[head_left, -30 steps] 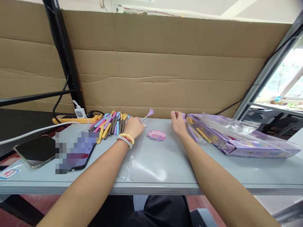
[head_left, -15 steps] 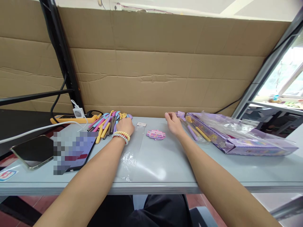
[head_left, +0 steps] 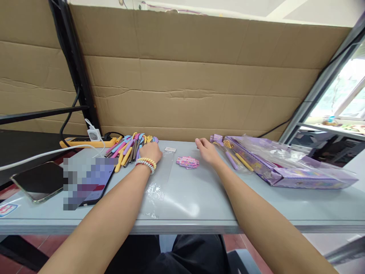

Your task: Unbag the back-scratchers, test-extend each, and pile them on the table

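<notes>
My left hand (head_left: 149, 151), with bead bracelets on the wrist, rests on the right edge of a pile of coloured hand-shaped sticks (head_left: 128, 149). Its fingers curl down into the pile, and what they hold is hidden. My right hand (head_left: 205, 149) lies on the table with its fingers loosely curled and nothing visible in them. It is between a pink sticker pack (head_left: 187, 162) and bagged purple and yellow sticks (head_left: 236, 156). A clear plastic bag (head_left: 159, 182) lies flat between my arms, and a small white label (head_left: 170, 149) sits at its far end.
A purple box (head_left: 285, 173) under loose plastic wrap fills the right of the grey table (head_left: 199, 213). A phone (head_left: 40, 180) and a blurred tablet (head_left: 88, 177) lie at the left. A yellow power strip (head_left: 85, 142) sits by the cardboard wall (head_left: 185, 95).
My left hand held a purple hand-shaped stick up a second ago. That stick is no longer raised and the hand has moved left onto the pile. My right hand drifted slightly left.
</notes>
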`<move>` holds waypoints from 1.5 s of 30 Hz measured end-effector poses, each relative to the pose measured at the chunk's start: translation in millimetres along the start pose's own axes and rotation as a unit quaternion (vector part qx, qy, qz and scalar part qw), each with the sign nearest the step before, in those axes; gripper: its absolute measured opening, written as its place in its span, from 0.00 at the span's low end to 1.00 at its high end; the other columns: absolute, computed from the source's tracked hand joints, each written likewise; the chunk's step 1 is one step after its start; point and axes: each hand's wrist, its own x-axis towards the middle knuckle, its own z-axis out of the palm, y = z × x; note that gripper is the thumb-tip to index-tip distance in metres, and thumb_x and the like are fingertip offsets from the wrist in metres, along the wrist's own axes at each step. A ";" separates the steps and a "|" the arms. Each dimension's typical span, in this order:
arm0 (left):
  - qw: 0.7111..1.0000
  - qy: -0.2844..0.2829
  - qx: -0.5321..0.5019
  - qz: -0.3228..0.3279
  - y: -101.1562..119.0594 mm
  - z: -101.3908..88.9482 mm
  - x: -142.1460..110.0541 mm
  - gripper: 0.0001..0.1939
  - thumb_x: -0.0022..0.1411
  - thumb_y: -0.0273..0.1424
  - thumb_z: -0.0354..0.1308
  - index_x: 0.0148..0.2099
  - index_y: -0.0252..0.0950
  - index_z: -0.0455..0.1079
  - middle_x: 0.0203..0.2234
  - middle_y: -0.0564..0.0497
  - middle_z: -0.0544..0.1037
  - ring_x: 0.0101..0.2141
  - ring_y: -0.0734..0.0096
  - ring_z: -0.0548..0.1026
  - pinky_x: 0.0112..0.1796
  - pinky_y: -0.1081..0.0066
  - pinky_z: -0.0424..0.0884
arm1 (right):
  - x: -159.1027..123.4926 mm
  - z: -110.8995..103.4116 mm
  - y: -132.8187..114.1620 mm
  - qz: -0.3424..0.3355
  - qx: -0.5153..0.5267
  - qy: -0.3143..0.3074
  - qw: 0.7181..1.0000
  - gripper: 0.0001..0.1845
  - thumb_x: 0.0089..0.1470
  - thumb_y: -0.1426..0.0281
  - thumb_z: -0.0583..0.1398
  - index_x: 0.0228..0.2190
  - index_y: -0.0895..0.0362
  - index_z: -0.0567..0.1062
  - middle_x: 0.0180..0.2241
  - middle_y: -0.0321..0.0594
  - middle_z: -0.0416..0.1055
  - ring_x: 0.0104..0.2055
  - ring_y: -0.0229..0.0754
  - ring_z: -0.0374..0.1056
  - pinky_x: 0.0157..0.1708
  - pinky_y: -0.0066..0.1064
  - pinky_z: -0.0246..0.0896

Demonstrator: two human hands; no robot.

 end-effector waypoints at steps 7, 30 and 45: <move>1.000 -0.005 -0.005 0.029 2.5 -9.6 -4.1 0.16 0.54 0.34 0.52 0.43 0.32 0.72 0.41 0.35 0.76 0.42 0.52 0.74 0.38 0.62 0.70 | -2.2 -2.0 -4.3 0.008 -0.047 -0.063 0.997 0.23 0.54 0.50 0.49 0.28 0.57 0.68 0.31 0.41 0.71 0.33 0.40 0.63 0.31 0.31 0.55; 0.925 -0.175 -0.048 0.333 5.7 4.7 -4.4 0.30 0.55 0.45 0.49 0.56 0.34 0.66 0.53 0.40 0.69 0.53 0.54 0.66 0.52 0.62 0.61 | -6.0 -2.8 -7.8 0.015 -0.106 -0.259 0.960 0.16 0.41 0.59 0.64 0.30 0.58 0.74 0.31 0.40 0.74 0.30 0.38 0.65 0.28 0.28 0.56; 0.950 -0.047 -0.070 0.301 5.5 -4.2 -6.8 0.23 0.55 0.29 0.47 0.52 0.34 0.68 0.51 0.43 0.72 0.53 0.59 0.67 0.52 0.65 0.62 | -6.1 -3.1 -7.7 0.017 -0.108 -0.256 0.960 0.18 0.43 0.55 0.62 0.28 0.58 0.73 0.29 0.39 0.73 0.29 0.38 0.64 0.27 0.28 0.55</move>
